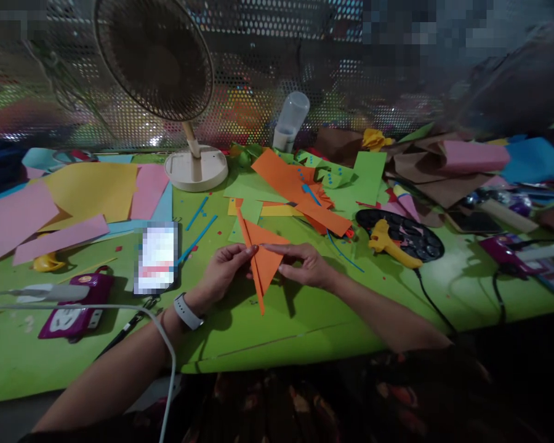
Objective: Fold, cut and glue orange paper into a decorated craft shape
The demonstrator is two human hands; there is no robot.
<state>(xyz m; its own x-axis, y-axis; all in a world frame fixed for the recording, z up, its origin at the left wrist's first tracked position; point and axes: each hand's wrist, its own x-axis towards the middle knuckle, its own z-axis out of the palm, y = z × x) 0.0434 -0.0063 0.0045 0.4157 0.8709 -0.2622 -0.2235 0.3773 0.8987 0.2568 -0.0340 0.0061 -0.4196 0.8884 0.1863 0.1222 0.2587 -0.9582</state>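
Between my two hands is a piece of orange paper (pixel 268 259), roughly triangular, with a narrow folded strip along its left side. My left hand (pixel 226 264) pinches that strip between thumb and fingers. From the other side my right hand (pixel 307 264) grips the paper, index finger laid across its upper part and thumb near the right edge. The paper is held a little above the green table (pixel 277 344). Just beyond it lie more orange paper (pixel 277 175), some of it pleated, and green sheets (pixel 369 175) with blue dots on some pieces.
A fan (pixel 196 169) and a clear bottle (pixel 293 117) stand at the back. Left are coloured sheets (pixel 90 187), a lit phone (pixel 157 258) and a purple power strip (pixel 76 307) with a white cable. Right, a yellow glue gun (pixel 390 243) rests on a black palette (pixel 425 240).
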